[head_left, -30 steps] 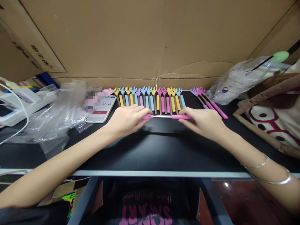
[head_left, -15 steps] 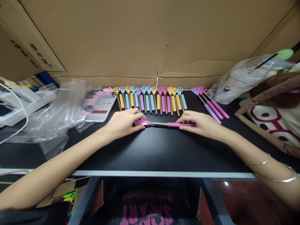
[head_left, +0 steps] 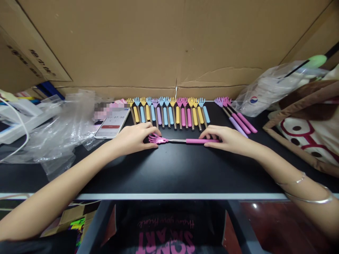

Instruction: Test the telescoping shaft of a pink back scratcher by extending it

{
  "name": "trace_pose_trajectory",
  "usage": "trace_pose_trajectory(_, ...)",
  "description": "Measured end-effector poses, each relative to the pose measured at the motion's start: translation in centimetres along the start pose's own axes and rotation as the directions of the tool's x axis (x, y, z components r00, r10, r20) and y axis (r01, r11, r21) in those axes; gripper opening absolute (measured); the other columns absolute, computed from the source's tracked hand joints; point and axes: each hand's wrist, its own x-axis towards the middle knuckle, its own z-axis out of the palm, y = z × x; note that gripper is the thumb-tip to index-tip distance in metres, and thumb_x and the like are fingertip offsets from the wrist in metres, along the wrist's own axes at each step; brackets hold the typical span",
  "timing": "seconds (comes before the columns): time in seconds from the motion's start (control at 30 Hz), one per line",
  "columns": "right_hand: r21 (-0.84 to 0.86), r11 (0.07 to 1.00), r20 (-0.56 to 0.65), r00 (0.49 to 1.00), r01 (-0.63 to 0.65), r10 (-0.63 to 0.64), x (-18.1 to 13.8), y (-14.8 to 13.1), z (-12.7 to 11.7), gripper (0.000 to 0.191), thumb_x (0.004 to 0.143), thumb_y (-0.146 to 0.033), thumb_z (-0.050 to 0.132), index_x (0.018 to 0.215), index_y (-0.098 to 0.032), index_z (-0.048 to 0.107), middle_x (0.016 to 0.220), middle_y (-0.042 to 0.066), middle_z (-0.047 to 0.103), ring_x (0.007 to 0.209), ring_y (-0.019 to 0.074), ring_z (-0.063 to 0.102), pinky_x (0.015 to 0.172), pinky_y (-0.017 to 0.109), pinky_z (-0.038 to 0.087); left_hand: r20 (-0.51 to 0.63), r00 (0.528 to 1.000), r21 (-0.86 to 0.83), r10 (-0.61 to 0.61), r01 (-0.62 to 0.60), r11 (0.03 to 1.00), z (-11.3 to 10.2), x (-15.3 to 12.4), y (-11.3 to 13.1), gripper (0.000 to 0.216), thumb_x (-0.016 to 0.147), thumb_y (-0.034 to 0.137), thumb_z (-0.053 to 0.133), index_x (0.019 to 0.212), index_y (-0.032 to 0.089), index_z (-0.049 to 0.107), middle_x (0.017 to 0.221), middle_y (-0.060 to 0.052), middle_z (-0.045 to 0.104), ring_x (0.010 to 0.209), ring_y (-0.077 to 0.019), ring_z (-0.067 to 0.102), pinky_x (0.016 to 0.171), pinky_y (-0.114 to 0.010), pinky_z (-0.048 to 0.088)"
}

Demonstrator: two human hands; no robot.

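Observation:
A pink back scratcher (head_left: 198,141) with a short metal rod lies crosswise near the middle of the black table, claw to the left. My left hand (head_left: 132,138) is curled at the claw end, fingers behind and thumb in front. The claw tips are partly covered by that hand. My right hand (head_left: 227,140) pinches the far end of the pink handle, hiding its tip. Behind both hands, several back scratchers (head_left: 171,114) in yellow, blue, purple and pink stand in a row, claws away from me. Apart to the right lie three more scratchers (head_left: 239,121), one purple and two pink.
A phone (head_left: 112,123) showing a timer lies left of the row, beside a heap of clear plastic bags (head_left: 58,130). At the right are a bagged cup (head_left: 261,97) and a brown-edged fabric bag (head_left: 299,134). Cardboard (head_left: 159,46) walls the back; the table's pale edge (head_left: 182,196) is in front.
My left hand has drawn back slightly to the left, so more of the pink claw shows. The right hand stays on the handle. The view has shifted a little.

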Motion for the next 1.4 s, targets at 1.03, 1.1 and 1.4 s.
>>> trace_pose_trajectory(1.03,-0.453,0.875,-0.061,0.974,0.169,-0.220,2.1,-6.6,1.8,0.014,0.093,-0.027,0.053,0.097,-0.018,0.063,0.090,0.005,0.069,0.079,0.0157,0.064,0.061,0.025,0.036,0.032,0.999,0.038,-0.027,0.025,0.999,0.3,0.1,0.3,0.033,0.094,0.047,0.044,0.120,0.030,0.055,0.088,-0.001,0.073,0.074,-0.0191,0.067,0.059,-0.024,0.039)
trace_pose_trajectory(1.1,-0.441,0.883,-0.050,0.978,0.161,-0.203,2.5,-6.8,1.8,0.011,0.091,-0.025,0.054,0.094,-0.018,0.063,0.090,0.005,0.070,0.078,0.0154,0.064,0.060,0.025,0.034,0.022,1.000,0.030,-0.019,0.018,0.999,0.4,0.1,0.3,0.033,0.094,0.047,0.044,0.119,0.030,0.055,0.088,0.000,0.073,0.073,-0.0187,0.067,0.059,-0.024,0.040)
trace_pose_trajectory(1.4,-0.196,0.965,-0.070,0.979,0.177,-0.194,1.5,-5.0,-1.9,0.015,0.089,-0.025,0.051,0.096,-0.022,0.063,0.092,0.000,0.070,0.075,0.0111,0.062,0.065,0.022,0.040,0.000,1.000,0.075,-0.002,0.002,0.997,0.3,0.1,0.4,0.042,0.088,0.060,0.053,0.111,0.024,0.055,0.080,-0.001,0.068,0.068,-0.0182,0.065,0.055,-0.024,0.037)
